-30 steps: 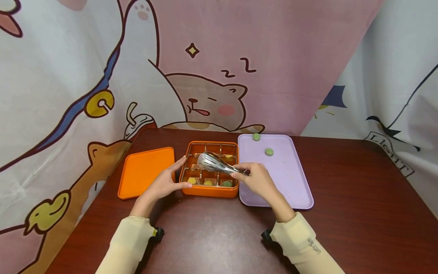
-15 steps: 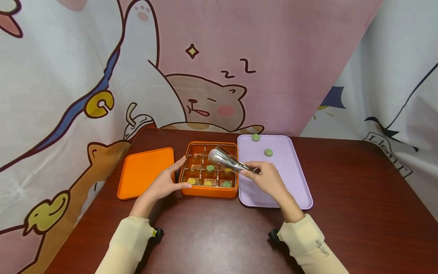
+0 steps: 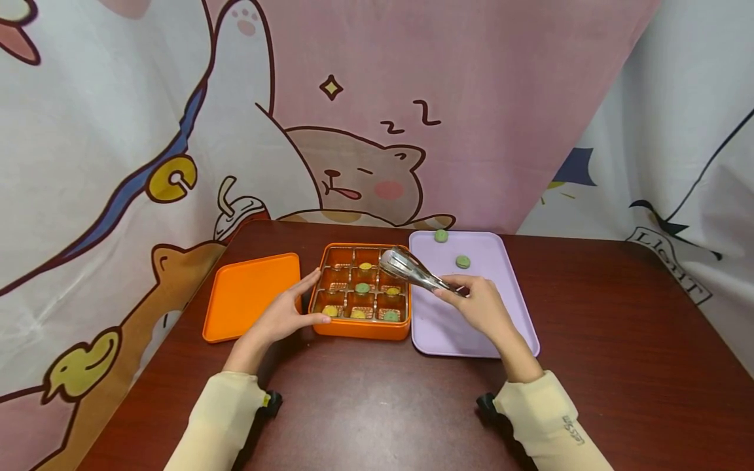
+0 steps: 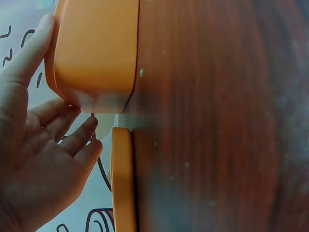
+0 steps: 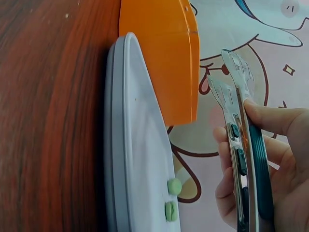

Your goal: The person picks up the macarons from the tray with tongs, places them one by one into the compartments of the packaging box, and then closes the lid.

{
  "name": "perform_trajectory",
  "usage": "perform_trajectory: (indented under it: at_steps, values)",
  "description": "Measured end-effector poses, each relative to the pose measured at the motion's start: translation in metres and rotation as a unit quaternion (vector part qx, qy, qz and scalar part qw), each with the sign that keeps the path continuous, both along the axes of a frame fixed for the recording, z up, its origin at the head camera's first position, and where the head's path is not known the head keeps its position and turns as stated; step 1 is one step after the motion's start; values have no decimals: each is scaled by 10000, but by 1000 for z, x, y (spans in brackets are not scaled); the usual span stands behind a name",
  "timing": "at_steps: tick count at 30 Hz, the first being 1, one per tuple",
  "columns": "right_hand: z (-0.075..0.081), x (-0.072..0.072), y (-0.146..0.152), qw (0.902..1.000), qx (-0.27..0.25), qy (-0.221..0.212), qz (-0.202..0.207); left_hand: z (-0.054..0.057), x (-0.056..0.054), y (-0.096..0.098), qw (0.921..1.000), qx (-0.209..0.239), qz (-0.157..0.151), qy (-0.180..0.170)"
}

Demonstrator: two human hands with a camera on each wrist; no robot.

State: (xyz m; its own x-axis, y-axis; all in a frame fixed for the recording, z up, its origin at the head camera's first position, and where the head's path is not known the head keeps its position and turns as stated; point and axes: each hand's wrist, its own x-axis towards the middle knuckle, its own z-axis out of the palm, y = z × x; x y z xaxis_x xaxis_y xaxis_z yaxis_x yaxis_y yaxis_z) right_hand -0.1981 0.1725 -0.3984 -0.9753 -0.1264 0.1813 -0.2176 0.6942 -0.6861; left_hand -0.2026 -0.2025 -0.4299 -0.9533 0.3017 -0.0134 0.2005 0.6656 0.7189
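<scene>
Macarons (image 3: 362,288): yellow and green, I count six in the orange box (image 3: 360,329).
Right hand (image 3: 482,307): clamped on the metal tongs (image 3: 406,268), over the box's right edge, tips apart.
Left hand (image 3: 283,318): fingers spread apart, touching the box's left side.
Lilac tray (image 3: 438,332): right of the box, bearing two green macarons (image 3: 463,261).
Orange lid (image 3: 250,301): flat, left of the box.

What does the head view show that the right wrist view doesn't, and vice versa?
Head only: the left hand, the orange lid and divided insert holding yellow sweets and green sweets.
Right wrist only: the gap between the tips of the tongs and the teal strip on their handle.
Both: the right hand, tongs, the tray with two green pieces, the orange box, table and cartoon backdrop.
</scene>
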Motion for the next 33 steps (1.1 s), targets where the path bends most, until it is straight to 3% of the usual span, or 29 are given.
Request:
perform_trajectory:
  at_steps: [33]
  values:
    - [-8,6,54,9987,203,-120,-452,4,2,1,10000,22,-14,-22]
